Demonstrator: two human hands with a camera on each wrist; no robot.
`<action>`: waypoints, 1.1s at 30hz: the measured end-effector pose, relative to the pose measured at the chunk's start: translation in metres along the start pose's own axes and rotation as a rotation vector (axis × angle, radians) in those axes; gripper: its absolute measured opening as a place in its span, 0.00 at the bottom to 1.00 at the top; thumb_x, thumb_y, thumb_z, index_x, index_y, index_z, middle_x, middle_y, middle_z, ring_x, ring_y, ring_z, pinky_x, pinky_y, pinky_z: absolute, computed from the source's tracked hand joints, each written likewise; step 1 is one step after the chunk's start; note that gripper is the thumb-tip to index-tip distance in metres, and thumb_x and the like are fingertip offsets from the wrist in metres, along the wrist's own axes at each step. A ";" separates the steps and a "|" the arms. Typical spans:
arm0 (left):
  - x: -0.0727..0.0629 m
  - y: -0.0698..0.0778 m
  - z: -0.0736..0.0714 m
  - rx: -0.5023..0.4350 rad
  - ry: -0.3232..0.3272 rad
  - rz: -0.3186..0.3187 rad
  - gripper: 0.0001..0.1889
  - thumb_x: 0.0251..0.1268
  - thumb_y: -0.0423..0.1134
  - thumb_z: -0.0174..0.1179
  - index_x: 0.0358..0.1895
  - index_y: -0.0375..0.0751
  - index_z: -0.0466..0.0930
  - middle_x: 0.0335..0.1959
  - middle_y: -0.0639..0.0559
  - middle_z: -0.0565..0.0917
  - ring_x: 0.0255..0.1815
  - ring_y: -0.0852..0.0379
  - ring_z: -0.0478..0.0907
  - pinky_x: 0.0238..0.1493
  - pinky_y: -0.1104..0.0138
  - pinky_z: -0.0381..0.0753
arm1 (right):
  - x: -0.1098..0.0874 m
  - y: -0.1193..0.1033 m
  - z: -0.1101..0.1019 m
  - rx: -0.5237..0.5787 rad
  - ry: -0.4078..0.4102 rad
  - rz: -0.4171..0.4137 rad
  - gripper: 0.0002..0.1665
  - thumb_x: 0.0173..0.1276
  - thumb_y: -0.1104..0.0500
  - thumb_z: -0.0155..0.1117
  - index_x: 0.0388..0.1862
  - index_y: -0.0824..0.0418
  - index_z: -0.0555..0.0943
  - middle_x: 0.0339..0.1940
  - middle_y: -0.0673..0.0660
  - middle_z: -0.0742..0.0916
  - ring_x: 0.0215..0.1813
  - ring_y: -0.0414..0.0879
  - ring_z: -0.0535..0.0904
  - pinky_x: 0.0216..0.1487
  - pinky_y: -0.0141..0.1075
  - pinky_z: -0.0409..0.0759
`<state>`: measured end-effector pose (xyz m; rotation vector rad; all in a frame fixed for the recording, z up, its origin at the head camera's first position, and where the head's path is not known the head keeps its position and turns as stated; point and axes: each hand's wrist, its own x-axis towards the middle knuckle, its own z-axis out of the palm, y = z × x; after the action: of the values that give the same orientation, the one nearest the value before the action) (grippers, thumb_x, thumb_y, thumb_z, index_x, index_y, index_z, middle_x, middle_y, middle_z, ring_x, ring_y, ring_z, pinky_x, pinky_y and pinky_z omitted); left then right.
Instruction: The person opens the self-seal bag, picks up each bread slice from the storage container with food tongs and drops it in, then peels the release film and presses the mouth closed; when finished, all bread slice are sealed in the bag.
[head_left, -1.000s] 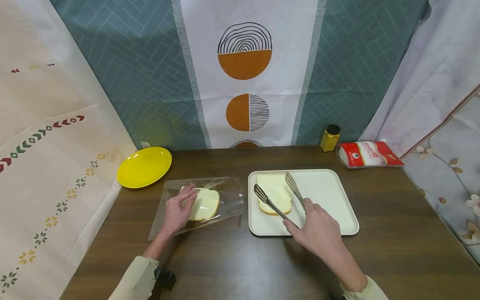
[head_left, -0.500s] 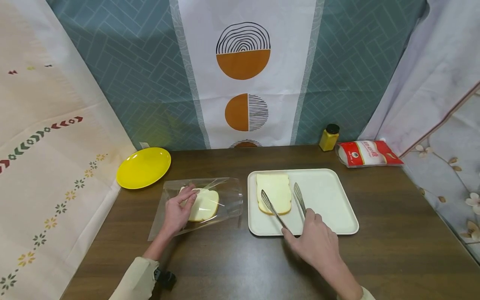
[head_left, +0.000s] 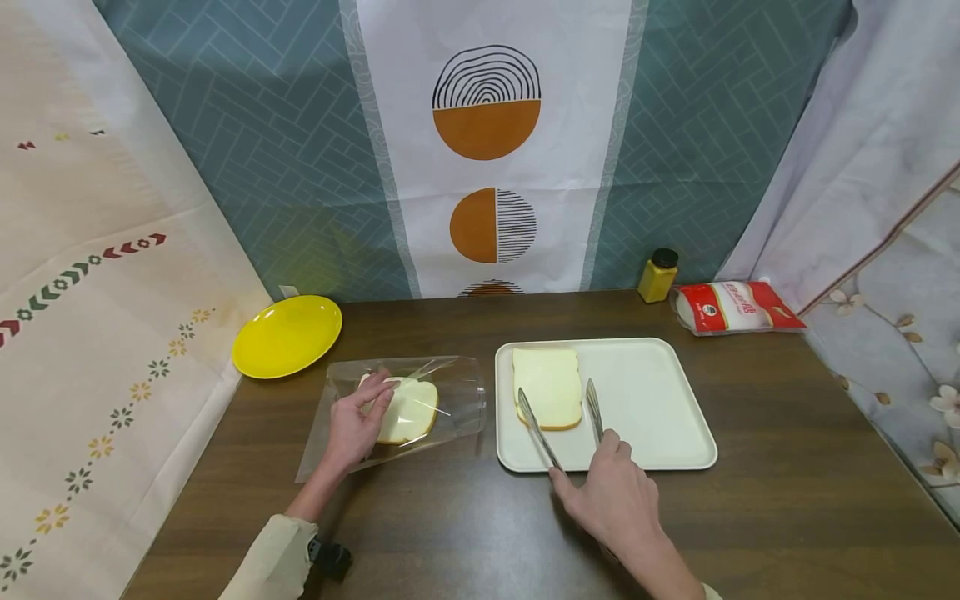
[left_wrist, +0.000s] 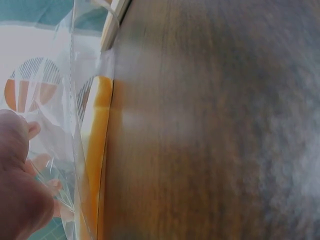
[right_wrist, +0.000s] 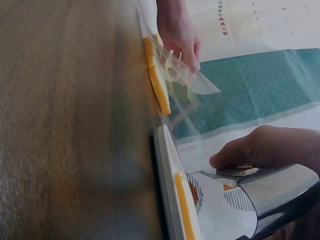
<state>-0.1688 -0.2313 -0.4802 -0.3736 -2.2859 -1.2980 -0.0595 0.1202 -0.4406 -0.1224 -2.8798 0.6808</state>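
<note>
My left hand (head_left: pixel 356 423) pinches the upper layer of a clear plastic bag (head_left: pixel 463 398) lying on the table. Inside the bag lies a bread slice (head_left: pixel 411 412), its crust edge close beside the hand in the left wrist view. My right hand (head_left: pixel 617 504) grips metal tongs (head_left: pixel 542 435), arms spread apart. A second bread slice (head_left: pixel 551 379) rests flat on the left part of a white tray (head_left: pixel 648 400). One tong tip is over that slice's left edge, the other just beyond its right edge. In the right wrist view, thumb and fingers wrap the shiny tongs (right_wrist: pixel 280 187).
A yellow plate (head_left: pixel 288 337) sits at the table's back left. At the back right stand a yellow bottle with a black lid (head_left: pixel 657 277) and a red and white packet (head_left: pixel 738 308). Patterned cloths hang behind the table and at both sides.
My right hand has drawn the tongs toward me and slightly left, so the tips moved from the slice's upper part down to its lower half. The left hand stayed on the bag.
</note>
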 end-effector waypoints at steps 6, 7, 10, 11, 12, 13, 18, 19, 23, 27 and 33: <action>0.000 0.001 0.000 -0.002 0.003 -0.003 0.07 0.65 0.24 0.64 0.44 0.28 0.87 0.53 0.30 0.82 0.61 0.29 0.74 0.64 0.41 0.68 | -0.002 -0.006 0.007 -0.001 -0.009 0.011 0.39 0.52 0.39 0.75 0.36 0.68 0.65 0.24 0.59 0.72 0.19 0.58 0.75 0.16 0.49 0.71; 0.000 0.001 0.000 0.000 0.004 -0.002 0.07 0.65 0.24 0.64 0.44 0.27 0.87 0.53 0.30 0.82 0.61 0.29 0.74 0.64 0.41 0.68 | -0.002 -0.007 0.009 -0.003 -0.007 0.010 0.39 0.52 0.39 0.75 0.36 0.68 0.65 0.24 0.59 0.72 0.19 0.59 0.75 0.16 0.49 0.71; 0.000 0.002 0.000 0.005 0.007 0.002 0.07 0.65 0.24 0.64 0.44 0.27 0.87 0.53 0.30 0.82 0.61 0.29 0.74 0.63 0.41 0.68 | -0.001 -0.009 0.013 -0.003 0.001 0.008 0.39 0.51 0.40 0.75 0.36 0.69 0.64 0.24 0.60 0.71 0.18 0.58 0.75 0.15 0.49 0.70; 0.000 0.002 0.000 0.005 0.007 0.002 0.07 0.65 0.24 0.64 0.44 0.27 0.87 0.53 0.30 0.82 0.61 0.29 0.74 0.63 0.42 0.68 | -0.001 -0.009 0.014 -0.004 0.007 0.006 0.40 0.51 0.40 0.76 0.36 0.69 0.64 0.24 0.60 0.71 0.18 0.58 0.74 0.15 0.48 0.70; 0.000 0.002 0.000 0.004 0.007 0.001 0.07 0.65 0.24 0.64 0.44 0.27 0.87 0.53 0.30 0.82 0.61 0.29 0.74 0.63 0.42 0.68 | -0.001 -0.010 0.015 -0.004 0.013 0.004 0.40 0.51 0.40 0.76 0.36 0.69 0.64 0.24 0.60 0.71 0.18 0.57 0.74 0.14 0.48 0.70; 0.000 0.002 -0.001 0.004 0.006 0.000 0.07 0.65 0.24 0.63 0.44 0.27 0.87 0.53 0.30 0.82 0.61 0.29 0.74 0.63 0.43 0.68 | -0.001 -0.010 0.017 -0.004 0.020 0.001 0.40 0.51 0.40 0.76 0.36 0.69 0.64 0.23 0.60 0.71 0.17 0.57 0.73 0.14 0.48 0.70; -0.001 0.001 -0.001 -0.006 -0.005 -0.018 0.07 0.66 0.25 0.64 0.44 0.28 0.88 0.54 0.31 0.82 0.62 0.31 0.74 0.65 0.46 0.68 | -0.001 -0.013 0.024 -0.018 0.058 -0.020 0.38 0.49 0.41 0.76 0.32 0.68 0.64 0.22 0.59 0.70 0.15 0.56 0.71 0.13 0.47 0.69; -0.001 0.001 -0.001 -0.007 -0.007 -0.023 0.07 0.66 0.25 0.64 0.44 0.28 0.88 0.54 0.31 0.82 0.62 0.31 0.74 0.65 0.46 0.67 | -0.001 -0.013 0.026 -0.023 0.062 -0.026 0.38 0.50 0.41 0.76 0.32 0.68 0.64 0.21 0.59 0.69 0.14 0.56 0.71 0.12 0.47 0.69; -0.001 0.000 -0.001 -0.010 -0.011 -0.035 0.08 0.66 0.26 0.64 0.45 0.29 0.88 0.55 0.32 0.82 0.63 0.32 0.74 0.65 0.47 0.67 | -0.001 -0.010 0.026 -0.036 0.057 -0.043 0.37 0.51 0.42 0.75 0.31 0.69 0.65 0.21 0.59 0.69 0.15 0.55 0.71 0.12 0.47 0.70; -0.001 0.000 0.000 -0.009 -0.011 -0.035 0.07 0.66 0.26 0.63 0.45 0.29 0.88 0.55 0.33 0.82 0.63 0.32 0.74 0.66 0.47 0.68 | 0.000 -0.003 0.019 -0.047 0.046 -0.052 0.35 0.52 0.45 0.75 0.34 0.71 0.66 0.22 0.60 0.70 0.18 0.57 0.73 0.13 0.49 0.71; -0.001 0.000 -0.001 0.004 0.002 -0.021 0.07 0.66 0.25 0.63 0.44 0.29 0.88 0.54 0.32 0.82 0.62 0.31 0.74 0.65 0.46 0.68 | 0.004 0.007 0.006 -0.093 0.036 -0.053 0.35 0.50 0.44 0.74 0.36 0.71 0.69 0.22 0.61 0.73 0.21 0.60 0.74 0.14 0.51 0.72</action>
<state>-0.1676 -0.2323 -0.4808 -0.3480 -2.2967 -1.3033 -0.0642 0.1241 -0.4479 -0.0699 -2.8691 0.5300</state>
